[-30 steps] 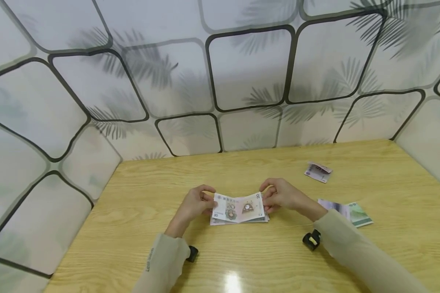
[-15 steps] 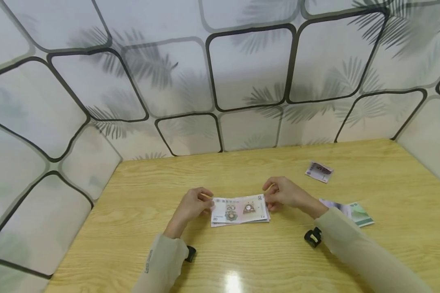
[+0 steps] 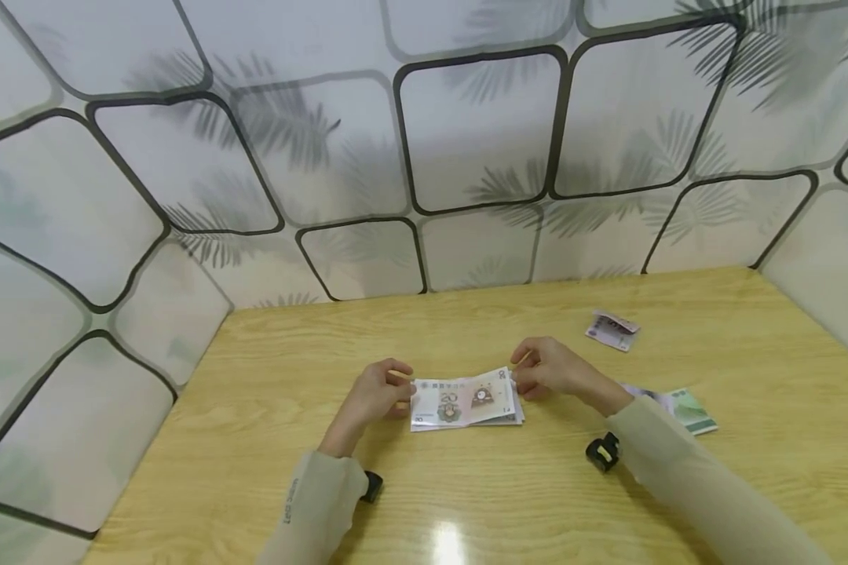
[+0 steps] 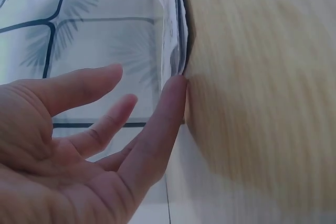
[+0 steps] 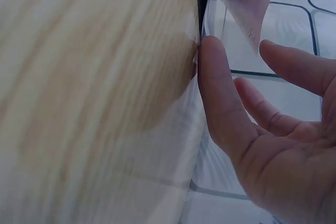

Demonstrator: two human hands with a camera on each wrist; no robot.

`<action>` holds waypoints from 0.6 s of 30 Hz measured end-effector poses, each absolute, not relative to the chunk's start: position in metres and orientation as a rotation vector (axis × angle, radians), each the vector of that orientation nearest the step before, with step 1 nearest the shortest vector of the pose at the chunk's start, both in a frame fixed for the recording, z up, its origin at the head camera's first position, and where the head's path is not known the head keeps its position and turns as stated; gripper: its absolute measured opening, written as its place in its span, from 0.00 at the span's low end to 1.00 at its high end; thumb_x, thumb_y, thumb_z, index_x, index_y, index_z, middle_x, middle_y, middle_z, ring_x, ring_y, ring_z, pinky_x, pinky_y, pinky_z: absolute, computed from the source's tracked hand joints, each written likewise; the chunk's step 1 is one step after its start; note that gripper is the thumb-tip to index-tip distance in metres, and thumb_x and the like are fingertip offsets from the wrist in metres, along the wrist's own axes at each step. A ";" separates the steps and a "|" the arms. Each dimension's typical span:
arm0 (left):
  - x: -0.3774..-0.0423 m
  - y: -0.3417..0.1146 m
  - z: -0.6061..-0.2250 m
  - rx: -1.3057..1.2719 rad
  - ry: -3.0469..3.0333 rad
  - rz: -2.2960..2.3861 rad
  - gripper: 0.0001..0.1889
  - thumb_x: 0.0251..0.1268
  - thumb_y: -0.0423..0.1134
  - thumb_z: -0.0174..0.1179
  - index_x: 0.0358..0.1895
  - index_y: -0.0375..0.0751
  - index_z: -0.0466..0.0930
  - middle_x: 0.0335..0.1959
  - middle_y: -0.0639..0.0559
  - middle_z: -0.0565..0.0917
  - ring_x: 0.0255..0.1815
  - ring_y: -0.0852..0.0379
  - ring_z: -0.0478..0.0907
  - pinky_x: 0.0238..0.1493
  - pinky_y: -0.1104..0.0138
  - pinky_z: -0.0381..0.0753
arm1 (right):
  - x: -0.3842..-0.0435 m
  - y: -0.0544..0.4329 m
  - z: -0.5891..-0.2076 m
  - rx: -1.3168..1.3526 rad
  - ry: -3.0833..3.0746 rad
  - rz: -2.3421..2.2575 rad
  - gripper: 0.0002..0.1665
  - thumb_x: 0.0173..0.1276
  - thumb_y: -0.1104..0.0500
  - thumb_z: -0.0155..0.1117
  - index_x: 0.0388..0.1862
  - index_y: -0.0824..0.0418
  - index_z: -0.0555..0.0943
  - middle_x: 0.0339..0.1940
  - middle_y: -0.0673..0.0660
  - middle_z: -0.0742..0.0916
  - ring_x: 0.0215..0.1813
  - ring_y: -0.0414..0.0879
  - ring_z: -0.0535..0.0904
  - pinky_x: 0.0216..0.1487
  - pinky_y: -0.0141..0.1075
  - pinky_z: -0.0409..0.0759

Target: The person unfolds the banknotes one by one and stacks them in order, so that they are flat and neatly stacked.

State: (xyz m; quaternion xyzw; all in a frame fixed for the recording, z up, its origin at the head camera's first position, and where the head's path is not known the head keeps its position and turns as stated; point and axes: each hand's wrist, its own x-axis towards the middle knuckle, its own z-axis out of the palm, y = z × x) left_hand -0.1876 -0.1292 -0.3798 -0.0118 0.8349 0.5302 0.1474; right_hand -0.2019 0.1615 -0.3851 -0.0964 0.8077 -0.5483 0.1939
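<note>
In the head view, a stack of banknotes (image 3: 424, 428) lies at mid-table, topped by a pale 20 note (image 3: 459, 397) whose right end tilts up off the rest. My left hand (image 3: 378, 398) is at the left end; in the left wrist view one fingertip (image 4: 175, 85) touches the stack's edge (image 4: 179, 35) while the other fingers stay apart. At the right end is my right hand (image 3: 550, 369). The right wrist view has one fingertip (image 5: 212, 45) against the stack's edge, and another beside the lifted pinkish corner (image 5: 251, 9) of the top note.
A creased purple note (image 3: 612, 333) lies on the table (image 3: 311, 337) at the back right. Partly behind the right sleeve (image 3: 667, 447) are a green note (image 3: 692, 411) and a purplish one. A patterned wall (image 3: 480, 243) borders the table's far edge.
The top 20 note was bowed with both ends raised, then flattened on the stack, and now its right end is up. The right hand has shifted slightly right.
</note>
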 end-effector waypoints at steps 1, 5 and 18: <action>-0.188 -0.128 -0.380 -0.029 2.402 1.531 0.15 0.69 0.25 0.61 0.57 0.28 0.77 0.47 0.37 0.80 0.41 0.49 0.81 0.38 0.62 0.88 | -0.202 0.163 -0.385 -0.265 2.265 -1.536 0.13 0.70 0.73 0.60 0.49 0.78 0.72 0.38 0.65 0.83 0.35 0.48 0.83 0.39 0.40 0.88; -0.192 -0.121 -0.382 0.002 2.400 1.561 0.15 0.69 0.25 0.61 0.57 0.27 0.77 0.51 0.34 0.79 0.46 0.46 0.81 0.40 0.61 0.88 | -0.202 0.169 -0.385 -0.266 2.260 -1.532 0.13 0.70 0.73 0.59 0.50 0.79 0.71 0.40 0.66 0.82 0.37 0.48 0.84 0.41 0.41 0.88; -0.200 -0.109 -0.377 0.204 2.533 1.704 0.13 0.69 0.24 0.60 0.55 0.26 0.78 0.49 0.35 0.81 0.43 0.45 0.81 0.41 0.59 0.87 | -0.200 0.201 -0.367 -0.354 2.337 -1.495 0.18 0.75 0.68 0.59 0.56 0.80 0.70 0.44 0.67 0.81 0.43 0.55 0.84 0.45 0.46 0.88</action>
